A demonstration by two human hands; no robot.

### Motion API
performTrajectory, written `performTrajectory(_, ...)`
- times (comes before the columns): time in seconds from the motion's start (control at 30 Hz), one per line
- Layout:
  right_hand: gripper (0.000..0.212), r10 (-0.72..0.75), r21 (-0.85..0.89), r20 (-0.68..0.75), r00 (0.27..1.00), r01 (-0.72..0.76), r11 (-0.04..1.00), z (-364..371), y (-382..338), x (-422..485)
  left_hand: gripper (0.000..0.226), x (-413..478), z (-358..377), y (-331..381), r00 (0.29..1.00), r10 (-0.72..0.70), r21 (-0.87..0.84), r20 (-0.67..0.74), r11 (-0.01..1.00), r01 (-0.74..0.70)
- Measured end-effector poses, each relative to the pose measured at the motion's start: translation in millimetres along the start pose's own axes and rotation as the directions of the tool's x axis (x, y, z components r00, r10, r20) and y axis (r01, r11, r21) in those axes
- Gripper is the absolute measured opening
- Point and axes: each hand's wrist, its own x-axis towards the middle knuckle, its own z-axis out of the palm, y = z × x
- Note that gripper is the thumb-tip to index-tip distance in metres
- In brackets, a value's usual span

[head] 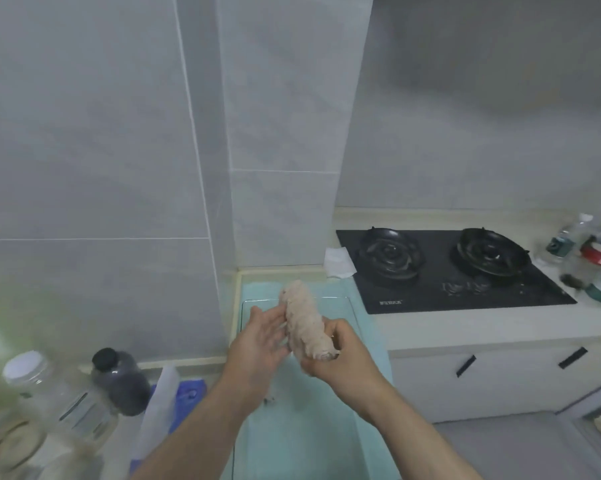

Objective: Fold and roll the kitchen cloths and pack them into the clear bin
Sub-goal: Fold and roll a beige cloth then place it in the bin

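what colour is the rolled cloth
Pale pinkish beige; the head view shows the cloth gripped in the right hand.

Holding the rolled cloth (307, 323) over the clear bin (333, 297) at twelve o'clock, left hand (257, 341) lying against its nine o'clock side, right hand (337, 355) gripping its six o'clock end. Flanking the bin on the table (465, 327) with a hob (448, 271) at two o'clock, a paper sheet (338, 261) lying between the two, bottles (596, 258) standing at three o'clock past the hob, and two jars (119, 382) standing at eight o'clock.

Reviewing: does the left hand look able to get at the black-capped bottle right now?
Probably yes: the left hand lies open against the rolled cloth, and nothing stands between it and the black-capped bottle.
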Motion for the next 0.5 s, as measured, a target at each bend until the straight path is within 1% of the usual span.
performTrajectory(0.07,0.034,0.021,0.016,0.097,0.995,-0.022,1.0,-9,16,17,0.063,19,-1,-5,0.995,-0.094,-0.078,0.014,0.992,0.095)
performTrajectory(0.1,0.036,0.047,0.071,0.131,0.99,-0.057,0.996,-12,22,25,0.066,26,-1,-9,0.991,-0.13,-0.099,0.019,0.986,0.131)
performTrajectory(0.13,0.042,0.084,0.143,0.146,0.986,-0.105,0.984,-15,28,33,0.069,33,0,-15,0.987,-0.158,-0.118,0.034,0.98,0.161)
performTrajectory(0.17,0.049,0.13,0.213,0.151,0.98,-0.16,0.964,-16,34,42,0.071,40,0,-21,0.986,-0.168,-0.107,0.02,0.98,0.169)
performTrajectory(0.2,0.049,0.18,0.271,0.157,0.971,-0.218,0.938,-16,37,49,0.074,44,2,-29,0.986,-0.169,-0.097,0.006,0.981,0.169)
performTrajectory(0.27,0.026,0.281,0.348,0.178,0.943,-0.327,0.878,-13,42,60,0.077,52,1,-47,0.978,-0.202,-0.035,-0.045,0.979,0.2)
performTrajectory(0.3,0.028,0.333,0.372,0.183,0.925,-0.379,0.848,-11,47,66,0.078,58,-1,-57,0.97,-0.229,0.007,-0.083,0.973,0.231)
performTrajectory(0.37,0.041,0.438,0.406,0.173,0.882,-0.469,0.784,-5,61,74,0.08,70,-7,-73,0.952,-0.271,0.05,-0.139,0.959,0.28)
performTrajectory(0.43,0.05,0.514,0.445,0.156,0.844,-0.524,0.726,6,78,84,0.081,81,-11,-81,0.935,-0.306,0.04,-0.179,0.947,0.318)
performTrajectory(0.5,0.064,0.588,0.515,0.143,0.796,-0.567,0.643,16,95,94,0.081,91,-13,-85,0.921,-0.327,0.007,-0.214,0.942,0.336)
